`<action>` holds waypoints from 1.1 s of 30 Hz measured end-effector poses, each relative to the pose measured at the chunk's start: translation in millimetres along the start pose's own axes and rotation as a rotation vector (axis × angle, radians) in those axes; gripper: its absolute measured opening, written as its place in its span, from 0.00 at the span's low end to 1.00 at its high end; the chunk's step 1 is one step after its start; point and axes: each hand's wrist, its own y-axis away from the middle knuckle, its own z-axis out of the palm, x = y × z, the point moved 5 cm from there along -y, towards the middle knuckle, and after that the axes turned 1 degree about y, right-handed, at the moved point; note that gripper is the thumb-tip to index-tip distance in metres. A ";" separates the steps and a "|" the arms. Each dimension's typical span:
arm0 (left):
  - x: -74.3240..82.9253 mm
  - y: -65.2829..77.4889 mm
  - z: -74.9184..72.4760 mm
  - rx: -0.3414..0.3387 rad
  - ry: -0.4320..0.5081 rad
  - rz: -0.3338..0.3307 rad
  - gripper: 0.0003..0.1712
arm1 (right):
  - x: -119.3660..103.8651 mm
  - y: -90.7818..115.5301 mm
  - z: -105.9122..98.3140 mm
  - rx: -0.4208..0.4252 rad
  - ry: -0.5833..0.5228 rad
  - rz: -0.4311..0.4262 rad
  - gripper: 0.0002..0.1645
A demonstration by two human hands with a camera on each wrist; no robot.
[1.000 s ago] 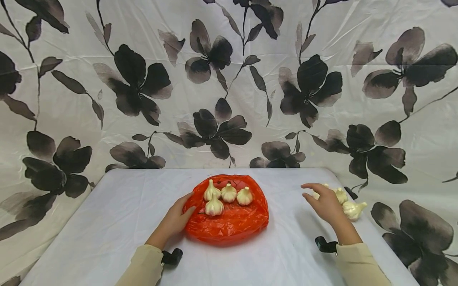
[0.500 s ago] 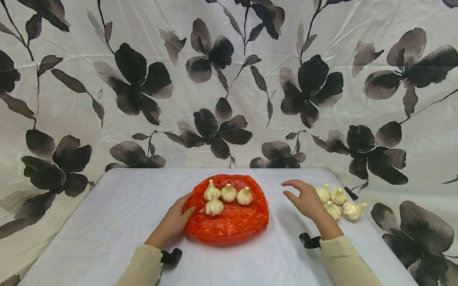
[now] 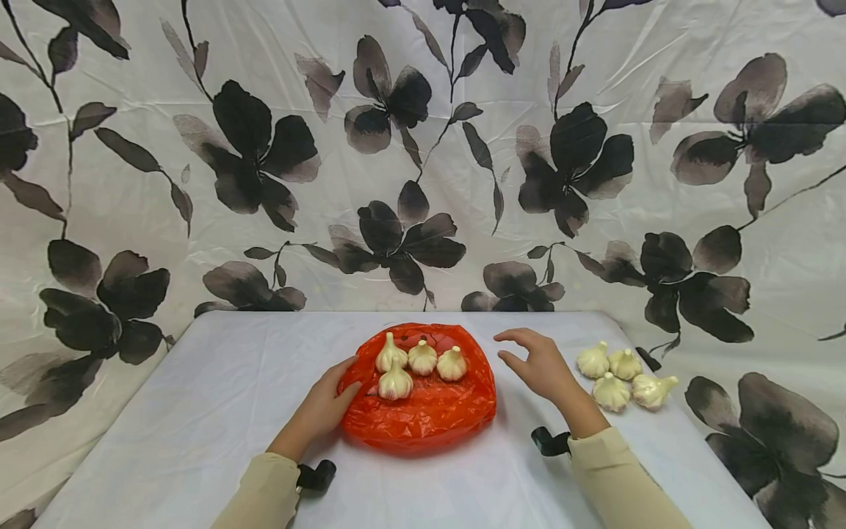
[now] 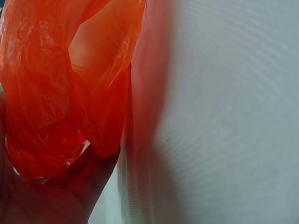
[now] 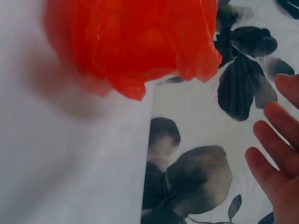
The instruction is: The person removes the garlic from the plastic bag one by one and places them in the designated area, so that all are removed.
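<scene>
Left hand (image 3: 322,400) grips the side of a crinkled red plastic bag (image 3: 423,426) bearing four whitish garlic bulbs (image 3: 395,382), on the white counter (image 3: 198,411); tugging it could roll them off. Right hand (image 3: 540,365), fingers apart and holding nothing, hovers near the bag; four more pale bulbs (image 3: 611,394) lie farther right.

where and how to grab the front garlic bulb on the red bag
Probably pinch the round body of the front garlic bulb from its right, with the right hand: it stands stem up, that flank looks free, with another bulb close behind.
</scene>
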 end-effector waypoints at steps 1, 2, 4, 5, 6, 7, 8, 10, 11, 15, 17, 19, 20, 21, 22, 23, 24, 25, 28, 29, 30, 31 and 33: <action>0.4 -0.1 0.3 0.000 -0.001 0.000 0.35 | -1.9 -1.0 0.6 -0.002 -0.004 0.001 0.17; 0.5 -0.3 0.7 -0.003 -0.001 -0.004 0.35 | -3.5 -1.9 1.7 -0.004 -0.006 -0.002 0.17; 1.1 -0.5 0.5 -0.003 -0.002 -0.007 0.35 | -8.1 -4.3 3.5 -0.008 -0.016 0.001 0.17; 1.4 -0.7 0.0 -0.004 -0.002 -0.007 0.35 | -10.4 -5.7 4.6 -0.009 -0.021 0.001 0.17; 1.3 -0.9 -0.2 -0.004 -0.001 -0.010 0.35 | -12.7 -6.8 6.2 -0.008 -0.027 -0.001 0.17; 1.2 -1.2 -0.2 -0.005 -0.001 -0.013 0.35 | -14.8 -7.7 8.3 -0.010 -0.029 -0.001 0.17; 0.8 -1.2 -0.1 -0.006 -0.001 -0.016 0.35 | -17.1 -8.5 10.2 -0.014 -0.035 -0.003 0.17; 0.4 -1.1 0.4 -0.005 0.001 -0.020 0.35 | -20.9 -10.1 14.2 -0.022 -0.046 0.001 0.18; 0.2 -1.2 0.8 -0.004 0.003 -0.021 0.35 | -22.8 -10.7 16.2 -0.027 -0.053 0.002 0.18; -0.1 -1.6 2.2 -0.003 0.004 -0.025 0.35 | -28.1 -13.6 24.5 -0.047 -0.076 0.011 0.18; 0.5 -2.0 2.4 -0.004 0.004 -0.026 0.35 | -30.8 -15.0 28.3 -0.053 -0.090 0.013 0.18; 1.1 -1.9 2.7 -0.005 0.007 -0.031 0.35 | -33.3 -16.5 32.5 -0.060 -0.103 0.014 0.19; 1.2 -2.0 2.9 -0.005 0.009 -0.034 0.35 | -34.7 -17.1 34.3 -0.064 -0.112 0.018 0.18; 1.5 -1.9 3.0 -0.005 0.010 -0.035 0.35 | -35.6 -17.7 36.3 -0.067 -0.121 0.025 0.18; 1.7 -1.7 3.1 -0.006 0.010 -0.037 0.35 | -36.6 -18.3 38.4 -0.070 -0.130 0.034 0.19; 1.9 -1.7 3.2 -0.006 0.009 -0.037 0.35 | -37.2 -19.0 40.7 -0.075 -0.136 0.045 0.19; 2.0 -1.6 3.3 -0.005 0.009 -0.037 0.35 | -37.4 -19.6 43.0 -0.081 -0.139 0.060 0.19; 2.1 -1.6 3.3 -0.005 0.008 -0.036 0.35 | -37.7 -20.2 45.2 -0.086 -0.143 0.071 0.19; 2.1 -1.5 3.5 -0.005 0.003 -0.031 0.35 | -38.6 -22.2 51.1 -0.101 -0.149 0.097 0.18; 2.1 -1.5 3.7 -0.005 0.004 -0.029 0.35 | -38.9 -22.8 52.9 -0.108 -0.154 0.101 0.18; 2.0 -1.4 3.8 -0.005 0.005 -0.029 0.35 | -39.5 -23.5 54.3 -0.113 -0.166 0.104 0.18; 2.0 -1.3 3.9 -0.005 0.006 -0.030 0.35 | -39.8 -24.0 55.8 -0.120 -0.174 0.104 0.18; 2.2 -1.0 4.0 -0.004 0.006 -0.031 0.35 | -39.5 -24.7 59.3 -0.142 -0.192 0.118 0.19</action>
